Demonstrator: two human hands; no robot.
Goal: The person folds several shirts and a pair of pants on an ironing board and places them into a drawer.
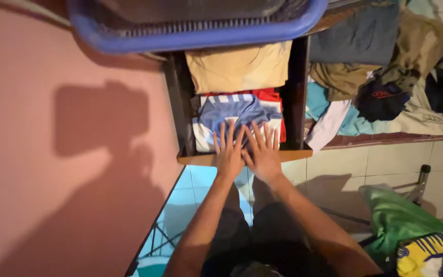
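Left hand (228, 154), right hand (263, 153), flat open grip, pressing blue striped shirt (237, 113), drawer (293, 92).

- Open drawer (242, 156): folded shirt (239, 110) at front edge, on top of other folded clothes.
- Folded garment (239, 66) behind it, at drawer's rear.
- L hand (228, 154) + R hand (263, 154) side by side, flat on shirt, near front edge.
- Basket (196, 36) above drawer rear.
- Clothes pile (385, 77) R of drawer.
- Wall (62, 143) L of drawer.
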